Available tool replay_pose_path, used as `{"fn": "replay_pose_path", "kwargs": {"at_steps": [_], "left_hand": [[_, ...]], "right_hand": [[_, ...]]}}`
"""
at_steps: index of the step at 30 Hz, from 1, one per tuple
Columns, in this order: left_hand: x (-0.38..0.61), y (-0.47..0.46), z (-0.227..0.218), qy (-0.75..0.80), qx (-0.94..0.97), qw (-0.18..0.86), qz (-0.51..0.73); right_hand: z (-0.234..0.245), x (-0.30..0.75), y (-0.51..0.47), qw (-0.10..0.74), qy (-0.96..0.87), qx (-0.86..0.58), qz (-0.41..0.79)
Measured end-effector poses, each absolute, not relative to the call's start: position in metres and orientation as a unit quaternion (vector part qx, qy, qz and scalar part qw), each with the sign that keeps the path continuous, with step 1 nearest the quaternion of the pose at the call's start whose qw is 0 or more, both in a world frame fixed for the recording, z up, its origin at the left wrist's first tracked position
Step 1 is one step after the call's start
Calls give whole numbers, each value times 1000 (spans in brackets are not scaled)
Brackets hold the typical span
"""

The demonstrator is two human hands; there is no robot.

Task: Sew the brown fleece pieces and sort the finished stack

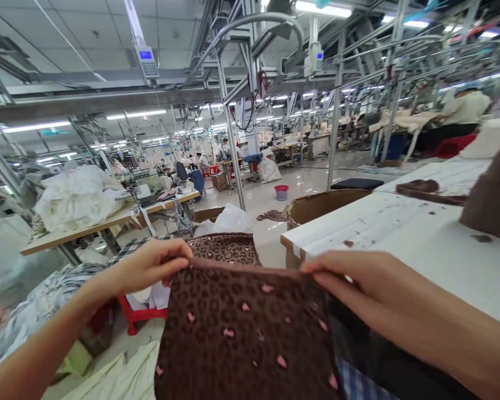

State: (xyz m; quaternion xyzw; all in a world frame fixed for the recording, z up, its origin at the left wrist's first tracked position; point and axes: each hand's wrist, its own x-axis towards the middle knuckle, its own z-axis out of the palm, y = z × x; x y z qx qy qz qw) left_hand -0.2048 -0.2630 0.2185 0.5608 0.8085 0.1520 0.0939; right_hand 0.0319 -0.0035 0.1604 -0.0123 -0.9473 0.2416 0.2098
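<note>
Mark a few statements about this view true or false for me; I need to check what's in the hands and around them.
1. The left hand and the right hand both pinch the top edge of the dark leopard-print cloth. True.
2. The dark leopard-print cloth is plain, without any markings. False: it has dark spots and pink patches.
3. Plain brown fabric is on the white table at the right. True.
4. The small bucket hangs from a pole. False: it stands on the floor.
5. Something red shows below the left wrist. True.
</note>
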Motion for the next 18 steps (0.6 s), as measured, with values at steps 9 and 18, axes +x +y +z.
{"fn": "replay_pose_path", "kwargs": {"at_steps": [9,18], "left_hand": [[-254,-199,108,859,477,-152,108],[-274,-133,40,844,519,-131,25]], "right_hand": [[98,-182,32,140,-962,-117,201],[57,-206,44,247,-929,-157,227]]}}
